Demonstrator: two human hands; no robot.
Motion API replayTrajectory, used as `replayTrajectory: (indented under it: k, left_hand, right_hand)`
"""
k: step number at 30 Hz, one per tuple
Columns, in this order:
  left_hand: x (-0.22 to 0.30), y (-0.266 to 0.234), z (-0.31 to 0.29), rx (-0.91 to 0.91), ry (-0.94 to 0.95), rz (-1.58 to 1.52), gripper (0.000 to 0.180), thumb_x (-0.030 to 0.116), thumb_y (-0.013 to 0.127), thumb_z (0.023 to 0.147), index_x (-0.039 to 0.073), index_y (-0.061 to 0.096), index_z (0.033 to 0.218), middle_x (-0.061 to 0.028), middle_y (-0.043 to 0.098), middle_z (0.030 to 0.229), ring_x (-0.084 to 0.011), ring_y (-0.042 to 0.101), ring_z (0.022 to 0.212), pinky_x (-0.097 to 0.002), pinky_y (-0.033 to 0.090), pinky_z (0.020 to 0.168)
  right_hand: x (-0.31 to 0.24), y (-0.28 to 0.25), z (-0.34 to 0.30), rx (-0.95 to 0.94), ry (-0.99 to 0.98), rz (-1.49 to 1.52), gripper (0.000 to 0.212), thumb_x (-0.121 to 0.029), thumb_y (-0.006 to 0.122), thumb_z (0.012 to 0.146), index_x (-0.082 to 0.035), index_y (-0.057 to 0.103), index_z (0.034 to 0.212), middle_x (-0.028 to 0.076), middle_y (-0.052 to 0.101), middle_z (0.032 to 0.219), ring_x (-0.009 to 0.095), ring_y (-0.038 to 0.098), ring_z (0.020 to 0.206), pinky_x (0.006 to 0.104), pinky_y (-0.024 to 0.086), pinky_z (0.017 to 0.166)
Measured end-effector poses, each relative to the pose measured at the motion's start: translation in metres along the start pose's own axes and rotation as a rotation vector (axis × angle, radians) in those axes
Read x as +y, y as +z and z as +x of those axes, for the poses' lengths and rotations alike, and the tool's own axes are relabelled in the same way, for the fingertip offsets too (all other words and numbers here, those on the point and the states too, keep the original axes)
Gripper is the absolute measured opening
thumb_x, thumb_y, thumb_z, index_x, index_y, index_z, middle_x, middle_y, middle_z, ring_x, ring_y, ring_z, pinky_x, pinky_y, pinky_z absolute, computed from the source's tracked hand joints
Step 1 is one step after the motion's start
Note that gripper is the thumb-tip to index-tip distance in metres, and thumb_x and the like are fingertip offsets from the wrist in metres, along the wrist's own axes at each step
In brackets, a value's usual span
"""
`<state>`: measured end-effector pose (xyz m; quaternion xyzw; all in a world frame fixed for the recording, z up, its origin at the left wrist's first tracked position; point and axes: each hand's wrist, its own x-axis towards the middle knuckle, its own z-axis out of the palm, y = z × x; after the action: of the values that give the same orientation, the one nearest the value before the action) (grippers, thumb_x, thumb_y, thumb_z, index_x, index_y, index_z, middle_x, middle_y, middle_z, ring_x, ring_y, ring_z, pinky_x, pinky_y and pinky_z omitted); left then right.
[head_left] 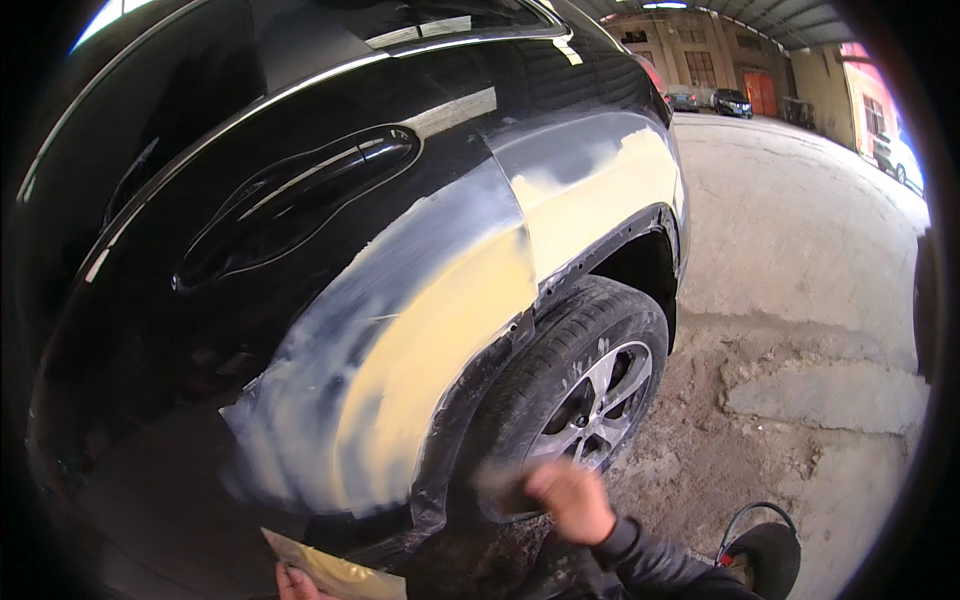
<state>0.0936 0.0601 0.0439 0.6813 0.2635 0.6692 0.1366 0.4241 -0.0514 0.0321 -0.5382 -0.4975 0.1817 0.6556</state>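
Observation:
At the lower edge, my left hand [297,583] grips a thin flat plate [335,575] smeared with yellowish body filler. My right hand [573,500], closed and smeared by motion, is in front of the lower part of the wheel [590,405]. A blurred greyish shape extends left from its fingers, and I cannot make out what it is. To the upper left of that hand, a black car's rear side panel [400,390] is sanded grey and coated with pale yellow filler around the wheel arch. The filler also runs across the seam onto the rear quarter [610,195].
A black door handle [310,185] and strips of masking tape [455,112] are on the car's upper part. A dark bucket [765,560] with a raised handle stands at lower right. The concrete floor [800,260] is broken and dirty beside the wheel. Parked cars [733,103] stand far back.

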Motion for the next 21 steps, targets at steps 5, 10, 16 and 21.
replayTrajectory:
  k: [5, 10, 16, 21]
  left_hand:
    - [-0.026, -0.021, -0.022, -0.079, -0.02, 0.043, 0.048, 0.016, 0.061, 0.105, -0.004, 0.057, 0.149, -0.0368, 0.06, 0.136, -0.05, 0.066, 0.117, -0.0534, 0.056, 0.097]
    - [-0.033, -0.031, -0.038, -0.158, -0.055, 0.053, 0.053, 0.021, 0.064, 0.103, -0.004, 0.057, 0.149, -0.0383, 0.06, 0.136, -0.0516, 0.065, 0.117, -0.0547, 0.056, 0.096]
    - [-0.043, -0.05, -0.051, -0.157, -0.089, 0.121, 0.054, 0.019, 0.068, 0.101, -0.003, 0.058, 0.149, -0.0388, 0.061, 0.133, -0.0545, 0.066, 0.114, -0.0566, 0.055, 0.095]
    - [-0.042, -0.058, -0.056, -0.141, -0.153, 0.155, 0.048, 0.011, 0.07, 0.099, -0.002, 0.062, 0.145, -0.0389, 0.063, 0.129, -0.0541, 0.067, 0.11, -0.0558, 0.056, 0.092]
  right_hand:
    - [-0.015, -0.086, 0.087, 0.751, -0.21, 0.556, 0.028, -0.02, 0.054, 0.109, 0.0, 0.065, 0.126, 0.006, 0.069, 0.111, 0.015, 0.066, 0.098, 0.033, 0.054, 0.091]
    - [-0.064, -0.09, 0.152, 0.588, -0.738, -0.552, 0.035, 0.007, 0.06, 0.093, -0.002, 0.075, 0.123, 0.016, 0.077, 0.118, 0.026, 0.071, 0.118, 0.0344, 0.052, 0.102]
    - [-0.086, -0.093, 0.205, 0.474, -1.144, -0.976, 0.042, 0.002, 0.068, 0.086, -0.012, 0.079, 0.124, 0.01, 0.076, 0.129, 0.031, 0.068, 0.127, 0.0445, 0.044, 0.11]
    - [-0.058, -0.073, 0.203, 0.503, -1.073, -0.926, 0.043, 0.003, 0.067, 0.085, -0.009, 0.078, 0.125, 0.013, 0.074, 0.131, 0.034, 0.066, 0.129, 0.0464, 0.045, 0.112]
